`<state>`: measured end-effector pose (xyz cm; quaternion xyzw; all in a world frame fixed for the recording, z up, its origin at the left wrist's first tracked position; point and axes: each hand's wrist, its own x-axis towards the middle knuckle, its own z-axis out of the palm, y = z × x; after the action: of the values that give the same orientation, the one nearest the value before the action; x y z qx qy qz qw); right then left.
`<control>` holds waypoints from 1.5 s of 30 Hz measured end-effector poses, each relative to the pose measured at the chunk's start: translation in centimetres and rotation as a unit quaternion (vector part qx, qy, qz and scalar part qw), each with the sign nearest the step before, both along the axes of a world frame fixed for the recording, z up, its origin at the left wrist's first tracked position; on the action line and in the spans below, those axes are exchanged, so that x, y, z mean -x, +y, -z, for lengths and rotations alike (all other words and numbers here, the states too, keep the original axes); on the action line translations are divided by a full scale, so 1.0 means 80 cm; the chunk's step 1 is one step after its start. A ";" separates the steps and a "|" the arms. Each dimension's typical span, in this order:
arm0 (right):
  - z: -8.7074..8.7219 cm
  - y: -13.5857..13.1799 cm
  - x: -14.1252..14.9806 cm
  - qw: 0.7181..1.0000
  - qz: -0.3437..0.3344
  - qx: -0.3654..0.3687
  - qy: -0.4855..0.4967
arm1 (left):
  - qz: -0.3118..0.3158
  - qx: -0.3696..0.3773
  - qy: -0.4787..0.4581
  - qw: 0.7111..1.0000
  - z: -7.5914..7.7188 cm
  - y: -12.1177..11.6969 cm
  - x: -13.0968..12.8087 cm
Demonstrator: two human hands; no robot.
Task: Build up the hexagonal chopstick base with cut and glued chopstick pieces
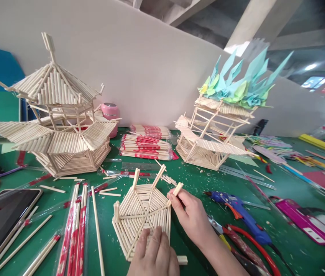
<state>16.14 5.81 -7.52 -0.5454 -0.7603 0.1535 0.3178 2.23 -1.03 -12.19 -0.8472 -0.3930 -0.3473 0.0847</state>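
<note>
A hexagonal base (130, 228) made of wooden chopsticks lies on the green table before me, with short posts of paired sticks (135, 179) standing at several corners. My left hand (155, 253) rests on the base's near part, fingers laid flat over the sticks. At the right corner, my right hand (189, 214) pinches a short chopstick post (176, 190) between thumb and fingers; its lower end is by the base's edge. Another short stick piece (182, 260) lies just right of my left hand.
A chopstick pavilion (64, 142) stands back left, a second model (208, 145) with blue paper leaves back right. Packed chopsticks (146, 146) lie between them. Close to my right arm are a blue glue gun (241, 211) and red-handled pliers (254, 239). A phone (4, 218) lies left.
</note>
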 end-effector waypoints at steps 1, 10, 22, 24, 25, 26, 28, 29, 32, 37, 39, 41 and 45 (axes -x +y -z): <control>0.000 0.000 0.000 1.000 -0.001 0.000 0.002 | 0.001 -0.012 -0.005 1.000 0.004 0.001 0.000; -0.002 -0.001 0.000 1.000 0.007 0.008 0.020 | -0.002 0.036 0.051 0.998 -0.018 -0.004 0.005; -0.013 -0.014 -0.005 0.997 0.027 0.062 0.037 | 0.006 -0.016 0.042 0.999 -0.016 -0.002 0.008; -0.013 -0.016 -0.006 0.997 0.022 0.068 0.031 | 0.006 0.007 0.057 0.998 -0.020 -0.004 0.010; -0.013 -0.017 -0.007 0.997 0.019 0.071 0.029 | 0.007 0.012 0.060 0.998 -0.021 -0.004 0.010; -0.013 -0.018 -0.007 0.997 0.018 0.072 0.027 | 0.010 0.015 0.061 0.998 -0.022 -0.004 0.011; -0.013 -0.019 -0.008 0.997 0.021 0.076 0.022 | 0.015 0.012 0.059 0.998 -0.020 -0.003 0.012; -0.013 -0.019 -0.007 0.996 0.023 0.079 0.018 | 0.020 0.006 0.056 0.998 -0.019 -0.003 0.013; -0.010 -0.019 -0.007 0.996 0.026 0.083 0.011 | 0.036 -0.006 0.053 0.998 -0.011 0.000 0.014; -0.001 -0.015 -0.019 0.995 0.023 0.029 0.090 | 0.041 0.010 0.065 0.997 -0.013 -0.001 0.017; 0.000 -0.012 -0.028 0.990 0.053 -0.009 0.134 | 0.041 0.021 0.067 0.997 -0.020 -0.002 0.017; -0.002 -0.010 -0.036 0.980 0.097 -0.052 0.169 | 0.052 0.035 0.075 0.995 -0.030 -0.003 0.016; -0.009 -0.009 -0.043 0.950 0.164 -0.133 0.230 | 0.077 0.098 -0.011 0.992 -0.057 -0.009 0.017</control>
<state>19.55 5.09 -6.77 -0.5652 -0.5799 0.1182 0.5747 0.87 -1.75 -7.67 -0.8755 -0.3593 -0.3216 -0.0297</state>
